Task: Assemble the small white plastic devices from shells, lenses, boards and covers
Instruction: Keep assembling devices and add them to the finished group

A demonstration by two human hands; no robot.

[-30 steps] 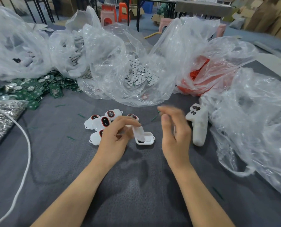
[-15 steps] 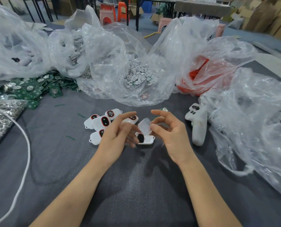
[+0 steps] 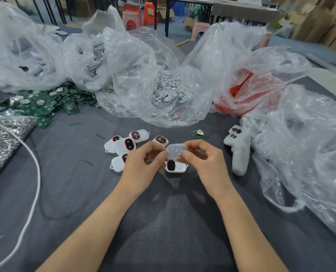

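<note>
While both hands pinch a translucent cover (image 3: 176, 151) between them, an open white shell (image 3: 176, 168) lies on the grey table (image 3: 163, 222) directly below it, with a dark part already seated in its left half. The left hand (image 3: 143, 163) closes thumb and forefinger on the cover's left edge; the right hand (image 3: 202, 161) grips the right edge the same way, remaining fingers curled loosely. The cover hangs just above the shell, tilted toward the camera, not yet touching it as far as I can tell.

Just left of the shell sits a cluster of finished devices (image 3: 125, 146), red-ringed faces up. A single green board (image 3: 198, 133) lies beyond the shell to the right, and a heap of boards (image 3: 41, 105) lies far left of it.

By my reading, the step in hand is fitting this clear piece into or over the shell. The next move calls for turning it level, matching its rounded outline to the shell's rim, then lowering and pressing evenly so it seats without skewing.
</note>
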